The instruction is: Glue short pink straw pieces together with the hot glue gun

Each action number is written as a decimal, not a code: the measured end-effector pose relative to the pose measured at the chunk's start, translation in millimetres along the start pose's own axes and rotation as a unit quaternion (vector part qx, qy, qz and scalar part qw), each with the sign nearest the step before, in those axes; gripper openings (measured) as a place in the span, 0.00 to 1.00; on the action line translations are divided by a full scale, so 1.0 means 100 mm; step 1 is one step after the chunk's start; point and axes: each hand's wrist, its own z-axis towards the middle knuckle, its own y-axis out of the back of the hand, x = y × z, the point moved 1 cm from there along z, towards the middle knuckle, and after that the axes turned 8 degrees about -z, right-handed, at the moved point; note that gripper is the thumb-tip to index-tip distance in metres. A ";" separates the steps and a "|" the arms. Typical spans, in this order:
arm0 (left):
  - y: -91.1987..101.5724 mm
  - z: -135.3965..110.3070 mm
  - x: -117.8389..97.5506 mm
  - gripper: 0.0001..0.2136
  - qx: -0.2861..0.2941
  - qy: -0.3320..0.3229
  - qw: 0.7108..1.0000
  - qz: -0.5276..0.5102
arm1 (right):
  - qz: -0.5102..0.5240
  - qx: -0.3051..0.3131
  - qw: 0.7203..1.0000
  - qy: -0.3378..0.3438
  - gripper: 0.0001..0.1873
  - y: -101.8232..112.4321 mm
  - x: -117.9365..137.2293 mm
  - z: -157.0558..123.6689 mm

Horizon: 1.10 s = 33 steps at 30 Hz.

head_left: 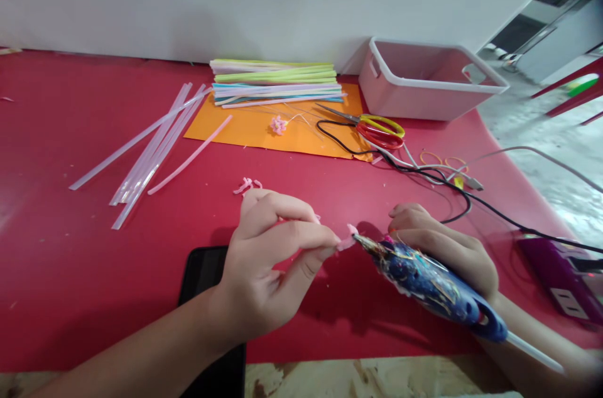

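Note:
Between thumb and forefinger, my left hand (277,253) pinches a small curled pink piece (347,238), perhaps cut from a pipe cleaner. My right hand (447,247) is wrapped round a blue hot glue gun (433,288), its handle mostly hidden behind the body. The metal nozzle meets the pink piece or comes very close to it. A clear glue stick (534,351) sticks out of the gun's back end. Just beyond my left fingers lie more pink bits (245,185), partly covered by the hand. A dark phone (207,272) lies under my left wrist.
Bundled pipe cleaners (277,81) and a pink flower (278,125) lie on orange card (254,137). Clear glue sticks (155,147) lie left. Scissors (377,128), a pink basket (414,96), tangled cables (424,172) and a purple power strip (560,279) occupy the right side.

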 end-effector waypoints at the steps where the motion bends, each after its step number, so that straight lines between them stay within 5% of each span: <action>1: 0.00 0.00 0.00 0.05 0.000 0.000 1.000 -0.002 | 0.002 -0.003 1.000 0.000 0.05 0.00 0.00 0.00; 33: -0.01 0.02 -0.01 0.06 0.000 -0.008 1.000 0.009 | 0.022 -0.006 1.000 -0.007 0.05 0.02 0.01 0.01</action>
